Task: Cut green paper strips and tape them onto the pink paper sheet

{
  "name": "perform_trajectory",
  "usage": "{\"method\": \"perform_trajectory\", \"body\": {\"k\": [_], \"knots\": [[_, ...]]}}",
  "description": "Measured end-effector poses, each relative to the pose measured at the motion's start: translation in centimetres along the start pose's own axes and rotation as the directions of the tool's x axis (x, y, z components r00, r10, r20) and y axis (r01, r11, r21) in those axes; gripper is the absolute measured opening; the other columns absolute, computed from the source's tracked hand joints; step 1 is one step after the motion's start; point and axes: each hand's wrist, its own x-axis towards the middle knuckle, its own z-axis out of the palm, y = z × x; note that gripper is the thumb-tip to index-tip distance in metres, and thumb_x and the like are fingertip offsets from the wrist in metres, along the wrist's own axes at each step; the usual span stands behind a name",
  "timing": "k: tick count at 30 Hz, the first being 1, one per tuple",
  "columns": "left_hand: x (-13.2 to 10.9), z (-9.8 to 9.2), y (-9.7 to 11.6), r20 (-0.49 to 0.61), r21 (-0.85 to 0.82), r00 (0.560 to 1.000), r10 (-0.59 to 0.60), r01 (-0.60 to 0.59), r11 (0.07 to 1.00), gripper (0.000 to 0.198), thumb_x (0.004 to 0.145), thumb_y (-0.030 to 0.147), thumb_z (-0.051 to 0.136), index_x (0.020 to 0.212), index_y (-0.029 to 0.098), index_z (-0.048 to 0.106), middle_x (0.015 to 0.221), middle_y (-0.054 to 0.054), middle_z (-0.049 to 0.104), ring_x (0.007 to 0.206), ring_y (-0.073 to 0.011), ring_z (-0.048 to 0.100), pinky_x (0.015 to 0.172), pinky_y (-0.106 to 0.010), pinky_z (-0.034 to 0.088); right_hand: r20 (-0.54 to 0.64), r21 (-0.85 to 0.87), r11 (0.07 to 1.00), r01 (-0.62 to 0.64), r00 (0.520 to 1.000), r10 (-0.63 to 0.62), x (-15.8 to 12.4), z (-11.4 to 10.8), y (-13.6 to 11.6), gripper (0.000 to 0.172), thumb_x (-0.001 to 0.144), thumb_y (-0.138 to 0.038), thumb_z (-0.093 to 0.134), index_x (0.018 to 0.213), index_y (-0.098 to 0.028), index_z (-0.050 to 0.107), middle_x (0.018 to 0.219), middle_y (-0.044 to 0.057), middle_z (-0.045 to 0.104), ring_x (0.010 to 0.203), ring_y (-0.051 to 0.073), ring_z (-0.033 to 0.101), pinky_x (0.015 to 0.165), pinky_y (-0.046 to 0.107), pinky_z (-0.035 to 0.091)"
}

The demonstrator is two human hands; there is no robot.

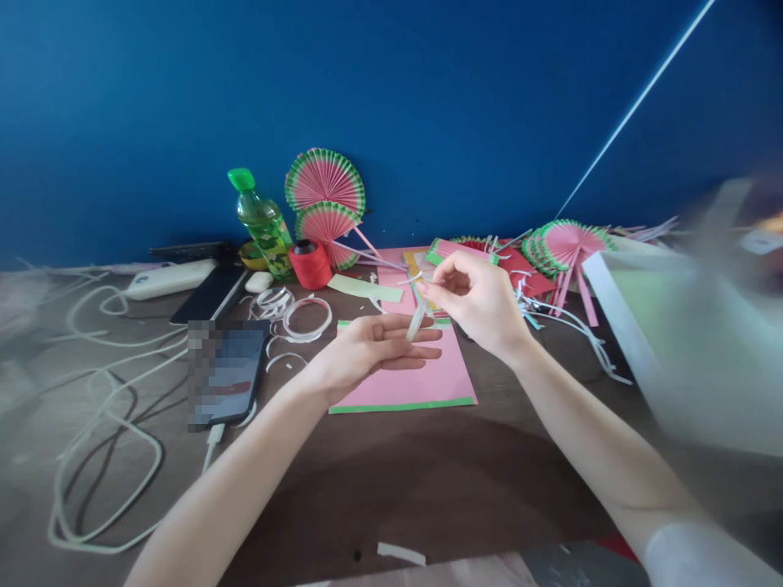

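My left hand (379, 349) is over the pink paper, its fingers stretched to the right. A narrow translucent strip (418, 320), perhaps tape, is held at its fingers, lower end near the thumb. Close above, my right hand (474, 297) has thumb and index finger pinched at the strip's upper end, with a thin white sliver (411, 278) beside the fingertips. Beneath my hands lies a pink sheet (422, 383) with green edges. A pale green paper strip (365, 288) lies just behind my left hand.
Pleated pink-and-green fans (325, 181) lean on the blue wall beside a red thread spool (311, 265) and green bottle (263, 224). More fans (572, 244) are at right, near a blurred white box (691, 350). Tape rings (307, 318), a phone (232, 375) and cables (110, 416) occupy the left.
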Motion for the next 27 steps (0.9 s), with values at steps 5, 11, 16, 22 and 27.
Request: {"method": "perform_trajectory", "body": {"k": [5,11,16,22,27], "knots": [[0.0,0.0,0.0,0.01,-0.018,1.0,-0.003,0.003,1.0,0.038,0.077,0.016,0.06,0.115,0.016,0.055,0.12,-0.015,0.059,0.096,-0.022,0.064,0.087,-0.034,0.048,0.048,-0.04,0.999,-0.02,0.999,0.022,0.2,-0.2,0.1,0.018,0.073,-0.028,0.062,0.063,-0.018,0.051,0.061,-0.002,0.057,0.055,0.011,0.052,0.054,0.027,0.04],[0.0,-0.4,-0.1,0.06,-0.004,0.998,-0.026,0.026,1.0,0.051,0.076,0.014,0.06,0.125,0.019,0.045,0.11,-0.013,0.065,0.093,-0.0225,0.065,0.083,-0.036,0.049,0.192,0.022,0.995,-0.093,0.978,0.087,0.4,-0.5,0.3,0.015,0.073,-0.027,0.062,0.066,-0.018,0.052,0.062,0.0,0.061,0.059,0.013,0.058,0.055,0.027,0.043],[0.3,-0.6,-0.4,0.037,0.014,0.999,0.03,-0.03,0.999,0.032,0.082,0.024,0.054,0.114,0.016,0.053,0.105,-0.013,0.066,0.097,-0.0238,0.063,0.088,-0.04,0.045,0.241,0.077,0.992,-0.095,0.968,0.074,0.2,-0.2,0.3,0.019,0.072,-0.032,0.063,0.069,-0.018,0.051,0.063,0.0,0.059,0.058,0.013,0.058,0.053,0.026,0.043],[1.1,-0.1,-1.0,-0.113,0.143,0.985,0.131,-0.115,0.983,0.028,0.079,0.034,0.059,0.095,0.012,0.059,0.096,-0.013,0.069,0.088,-0.0208,0.065,0.081,-0.034,0.048,0.292,0.053,0.997,-0.049,0.956,0.032,-0.1,0.2,0.0,0.019,0.075,-0.033,0.061,0.068,-0.018,0.051,0.063,-0.001,0.059,0.057,0.011,0.055,0.053,0.026,0.042],[1.0,0.0,-1.0,-0.166,0.339,0.976,0.141,-0.078,0.937,0.02,0.079,0.031,0.058,0.082,0.011,0.059,0.08,-0.01,0.07,0.073,-0.0177,0.066,0.067,-0.029,0.05,0.405,0.028,0.999,-0.015,0.914,0.003,0.0,-0.5,-0.4,0.012,0.079,-0.027,0.054,0.073,-0.017,0.057,0.067,0.001,0.061,0.062,0.012,0.057,0.058,0.026,0.043]]}}
